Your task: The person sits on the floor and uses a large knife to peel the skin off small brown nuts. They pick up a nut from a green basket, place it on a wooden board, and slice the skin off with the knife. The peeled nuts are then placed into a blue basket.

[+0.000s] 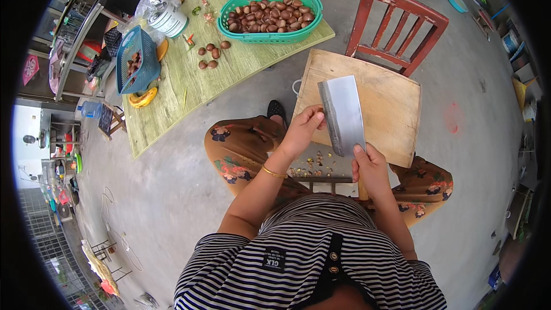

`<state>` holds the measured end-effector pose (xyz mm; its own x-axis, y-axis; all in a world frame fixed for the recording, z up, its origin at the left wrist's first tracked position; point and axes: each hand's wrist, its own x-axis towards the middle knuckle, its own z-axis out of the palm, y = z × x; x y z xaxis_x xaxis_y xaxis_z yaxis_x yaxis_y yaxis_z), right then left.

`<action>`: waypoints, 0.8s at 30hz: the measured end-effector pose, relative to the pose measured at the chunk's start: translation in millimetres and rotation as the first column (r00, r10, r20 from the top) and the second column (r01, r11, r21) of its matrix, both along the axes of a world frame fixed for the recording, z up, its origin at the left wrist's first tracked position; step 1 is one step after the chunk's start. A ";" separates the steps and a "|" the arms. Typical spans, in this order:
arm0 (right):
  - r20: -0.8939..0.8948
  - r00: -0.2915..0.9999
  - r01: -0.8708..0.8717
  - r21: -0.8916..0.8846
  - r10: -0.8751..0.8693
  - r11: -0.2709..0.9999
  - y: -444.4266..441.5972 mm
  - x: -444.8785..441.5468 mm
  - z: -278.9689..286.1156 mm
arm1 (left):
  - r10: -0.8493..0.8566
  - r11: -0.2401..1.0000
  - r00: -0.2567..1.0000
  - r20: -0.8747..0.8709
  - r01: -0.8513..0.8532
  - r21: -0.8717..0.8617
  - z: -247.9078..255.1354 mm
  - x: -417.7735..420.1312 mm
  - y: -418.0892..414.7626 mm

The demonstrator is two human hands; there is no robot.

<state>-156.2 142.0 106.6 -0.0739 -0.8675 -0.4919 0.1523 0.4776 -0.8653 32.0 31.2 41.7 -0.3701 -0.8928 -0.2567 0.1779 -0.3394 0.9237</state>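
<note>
My right hand (pixel 371 168) grips the wooden handle (pixel 363 191) of a cleaver (pixel 344 114), whose broad blade is raised and tilted over a wooden cutting board (pixel 383 107). Close to the blade's left edge is my left hand (pixel 303 129), thumb and fingers drawn together. The blade covers part of those fingertips, so whether they pinch something small is unclear. The board lies in front of me before a red wooden chair (pixel 398 26), and a metal handle (pixel 296 87) shows at its left side. No chestnut is visible on the board.
At left, a table (pixel 172 99) holds a green basket of chestnuts (pixel 269 17), loose chestnuts (pixel 215 53), a blue basket (pixel 137 60), a banana (pixel 143 97) and a tin can (pixel 168 17). Shell scraps (pixel 318 161) litter the floor beneath the board. My knees flank it.
</note>
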 end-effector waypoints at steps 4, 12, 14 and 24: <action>-0.036 0.997 0.061 -0.018 -0.061 0.998 -0.8 -10.1 21.0 | 0.489 0.798 0.792 0.365 -0.238 -0.553 30.4 62.5 -34.0; -0.070 0.992 0.100 -0.026 -0.102 0.995 0.3 -24.9 -0.3 | 0.882 0.458 0.289 0.372 -0.335 -0.823 43.8 215.7 -151.0; -0.069 0.992 0.105 -0.012 -0.106 0.994 1.4 -23.7 -6.2 | 0.801 0.567 0.442 0.403 -0.347 -0.747 43.3 213.6 -160.1; -0.056 0.993 0.107 0.003 -0.107 0.994 4.6 -24.7 -16.2 | 0.856 0.482 0.262 0.445 -0.098 -0.871 50.2 193.1 -195.3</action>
